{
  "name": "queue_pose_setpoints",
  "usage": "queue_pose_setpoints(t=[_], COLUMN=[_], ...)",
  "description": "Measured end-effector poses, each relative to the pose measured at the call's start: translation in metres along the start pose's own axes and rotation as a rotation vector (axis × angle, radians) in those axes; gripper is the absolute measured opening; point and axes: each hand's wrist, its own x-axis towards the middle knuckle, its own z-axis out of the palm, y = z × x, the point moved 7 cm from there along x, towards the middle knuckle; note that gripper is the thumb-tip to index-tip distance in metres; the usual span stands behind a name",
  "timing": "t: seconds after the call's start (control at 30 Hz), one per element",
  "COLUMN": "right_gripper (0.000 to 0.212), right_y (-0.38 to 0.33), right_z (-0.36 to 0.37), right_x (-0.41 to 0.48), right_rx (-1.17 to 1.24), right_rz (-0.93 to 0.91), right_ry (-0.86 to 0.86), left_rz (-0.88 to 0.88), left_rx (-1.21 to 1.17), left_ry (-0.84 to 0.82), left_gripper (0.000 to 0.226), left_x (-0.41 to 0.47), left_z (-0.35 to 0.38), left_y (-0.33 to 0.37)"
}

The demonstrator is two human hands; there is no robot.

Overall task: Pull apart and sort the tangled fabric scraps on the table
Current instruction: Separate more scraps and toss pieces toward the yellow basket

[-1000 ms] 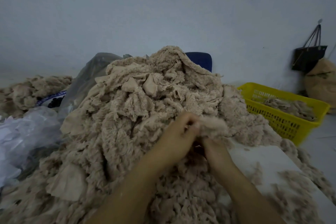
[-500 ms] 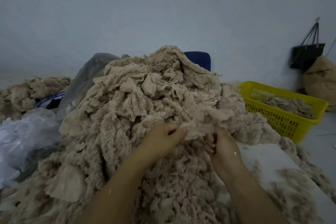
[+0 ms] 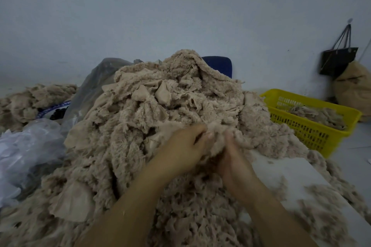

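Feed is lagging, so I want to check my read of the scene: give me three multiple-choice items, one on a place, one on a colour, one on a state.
1. Where does the yellow basket stand, relative to the pile?
A left of it
B right of it
C on top of it

2. The bag hanging on the wall is:
A black
B red
C white

3. The left grip and right grip:
A both clutch one scrap
B lie flat on bare table
C hold scissors

Key: B, the basket sits at the pile's right edge; A, the bag shows black against the pale wall; A, both sets of fingers curl into the same scrap.
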Motion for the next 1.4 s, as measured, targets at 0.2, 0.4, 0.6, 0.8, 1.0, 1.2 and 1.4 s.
queue_pose_setpoints(t=[0.2, 0.4, 0.6, 0.8, 1.0, 1.2, 1.4], right_gripper=[0.045, 0.054, 0.047, 0.050, 0.063, 0.036, 0.023], right_y=[-0.007, -0.012, -0.021, -0.019, -0.002, -0.010, -0.012], right_z=[-0.012, -0.025, -0.039, -0.033, -0.005, -0.010, -0.026], right_x=[-0.001, -0.002, 0.000, 0.004, -0.003, -0.005, -0.003], right_rx=[0.011, 0.074, 0.156, 0.205, -0.070, 0.023, 0.300], right_rz=[-0.009, -0.075, -0.139, -0.093, 0.039, 0.059, 0.105], right_ry=[0.123, 0.260, 0.309, 0.213, 0.042, 0.028, 0.154], left_rz=[-0.076, -0.201, -0.219, -0.183, -0.083, -0.052, -0.082], left_rx=[0.081, 0.278, 0.130, -0.147, 0.013, 0.095, 0.355], left_ry=[-0.068, -0.010, -0.032, 0.153, -0.003, 0.066, 0.128], left_gripper=[0.025, 0.021, 0.034, 0.039, 0.030, 0.039, 0.061], left_x=[-0.008, 0.001, 0.003, 0.001, 0.008, 0.009, 0.010], left_z=[0.021, -0.022, -0.047, -0.046, 0.012, 0.012, -0.011], left_y=[-0.013, -0.043, -0.065, -0.048, -0.003, -0.007, -0.052])
